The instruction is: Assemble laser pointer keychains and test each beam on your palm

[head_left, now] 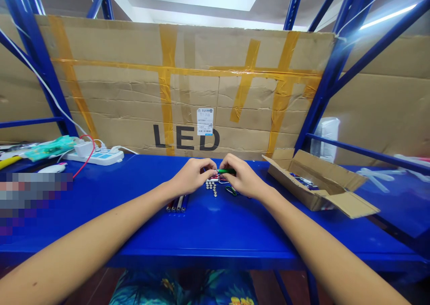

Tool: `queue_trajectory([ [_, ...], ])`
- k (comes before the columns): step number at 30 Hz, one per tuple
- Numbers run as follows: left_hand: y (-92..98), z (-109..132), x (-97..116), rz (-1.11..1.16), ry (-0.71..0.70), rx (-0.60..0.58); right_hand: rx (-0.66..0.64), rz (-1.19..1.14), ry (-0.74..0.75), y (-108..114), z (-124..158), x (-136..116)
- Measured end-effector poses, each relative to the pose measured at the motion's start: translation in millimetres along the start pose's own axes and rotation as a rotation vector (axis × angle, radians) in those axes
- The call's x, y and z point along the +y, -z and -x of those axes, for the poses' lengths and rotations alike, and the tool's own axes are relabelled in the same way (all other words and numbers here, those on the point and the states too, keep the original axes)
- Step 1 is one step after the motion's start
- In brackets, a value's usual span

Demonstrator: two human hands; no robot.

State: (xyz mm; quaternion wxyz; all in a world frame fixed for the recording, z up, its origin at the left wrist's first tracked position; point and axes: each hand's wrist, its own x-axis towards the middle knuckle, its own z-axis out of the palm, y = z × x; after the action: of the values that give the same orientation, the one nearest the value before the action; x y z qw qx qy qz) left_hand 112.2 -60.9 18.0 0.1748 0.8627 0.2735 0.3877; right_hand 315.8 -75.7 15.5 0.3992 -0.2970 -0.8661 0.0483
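Right hand (244, 176) curled around green tube (226, 171)

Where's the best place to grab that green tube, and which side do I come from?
Probably come from the right and pinch the green tube around its body, thumb against fingers, like the right hand. It's slim and points sideways, so a pinch should suit it. The left hand has its fingertips by the other end, so leave room there.

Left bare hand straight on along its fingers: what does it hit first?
Likely the slim green cylinder pinched in the right hand. The left hand appears right at its end; depth is unclear, so they may already touch.
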Motion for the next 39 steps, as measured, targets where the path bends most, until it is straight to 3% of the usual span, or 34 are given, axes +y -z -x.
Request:
queue_trajectory([
  [7,-1.6,0.9,0.6,0.044,0.010,0.018,0.009,-0.031,0.040,-2.5,0.7,-0.8],
  [15,-2.9,1.6,1.1,-0.024,-0.030,0.004,-0.065,0.009,-0.004,-3.4,0.0,-3.5],
  [24,-2.1,4.3,-0.2,-0.237,-0.262,-0.063,-0.212,-0.199,-0.257,-0.5,-1.4,-3.5],
  [28,0.5,3.1,1.4,-0.193,-0.228,-0.033,-0.173,-0.312,-0.270,0.7,0.1,-6.5],
  [34,0.9,2.0,1.4,-0.125,-0.129,-0.024,-0.078,-0.200,-0.243,-6.0,2.1,-0.3],
  [39,0.9,2.7,2.7,-0.086,-0.075,-0.007,-0.019,-0.155,-0.136,-4.0,0.6,0.2],
])
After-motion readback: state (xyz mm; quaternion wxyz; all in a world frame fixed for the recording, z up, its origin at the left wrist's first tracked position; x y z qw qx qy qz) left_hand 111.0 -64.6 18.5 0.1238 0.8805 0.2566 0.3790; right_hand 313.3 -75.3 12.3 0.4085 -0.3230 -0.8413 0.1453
